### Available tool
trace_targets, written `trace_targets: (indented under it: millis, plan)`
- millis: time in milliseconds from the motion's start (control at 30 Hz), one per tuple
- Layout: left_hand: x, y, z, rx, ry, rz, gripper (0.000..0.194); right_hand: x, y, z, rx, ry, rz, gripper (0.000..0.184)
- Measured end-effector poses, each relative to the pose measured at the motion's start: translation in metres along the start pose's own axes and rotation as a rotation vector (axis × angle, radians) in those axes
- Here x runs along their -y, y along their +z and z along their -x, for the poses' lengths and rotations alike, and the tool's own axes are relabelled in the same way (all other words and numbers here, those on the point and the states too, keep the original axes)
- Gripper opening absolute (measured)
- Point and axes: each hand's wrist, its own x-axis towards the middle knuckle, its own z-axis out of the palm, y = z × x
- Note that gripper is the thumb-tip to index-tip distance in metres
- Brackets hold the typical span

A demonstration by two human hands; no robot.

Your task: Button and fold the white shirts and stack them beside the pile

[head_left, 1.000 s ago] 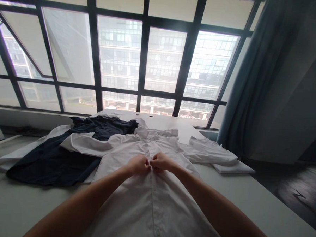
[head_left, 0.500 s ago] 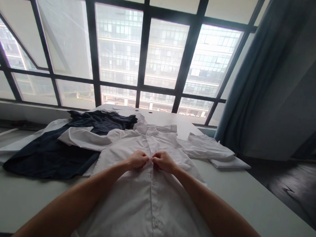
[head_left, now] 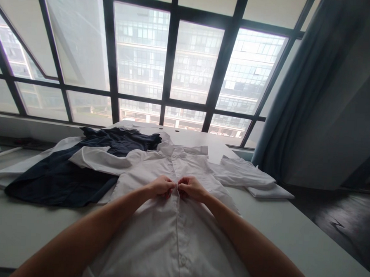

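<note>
A white button shirt lies front up on the table, its collar toward the window and its sleeves spread to both sides. Halfway down its front, my left hand pinches one side of the button placket. My right hand pinches the placket from the other side, the fingertips of both hands almost meeting. Whatever button sits between them is hidden by my fingers. Lower on the shirt front, a small button shows near the placket edge.
To the left, a dark navy garment lies partly under the white sleeve, over more white cloth. At the right is a folded white garment on the white table. Beyond stand a window wall and a grey-blue curtain.
Both hands stay at the same spot on the placket, with only slight finger movement. The view has shifted a little.
</note>
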Motion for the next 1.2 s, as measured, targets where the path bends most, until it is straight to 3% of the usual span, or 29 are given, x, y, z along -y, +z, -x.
trace_targets:
  millis: [200,467,567,933,1200]
  plan:
    - [-0.004,0.001,0.003,-0.004,-0.027,0.017,0.024,-0.009,0.003,-0.005,-0.024,-0.075,0.137,0.014]
    - [-0.003,0.003,0.002,-0.072,-0.015,-0.068,0.045,-0.003,0.013,-0.003,-0.152,-0.136,0.407,0.008]
    - [-0.003,0.003,0.002,-0.1,-0.03,-0.088,0.044,-0.002,0.014,-0.002,-0.167,-0.139,0.453,0.008]
    - [-0.003,0.006,0.001,-0.109,0.001,-0.016,0.027,0.0,0.009,-0.003,-0.102,-0.034,0.304,0.02]
    - [0.004,0.001,-0.004,-0.092,0.165,-0.201,0.02,0.008,0.009,-0.004,-0.068,0.095,0.158,0.028]
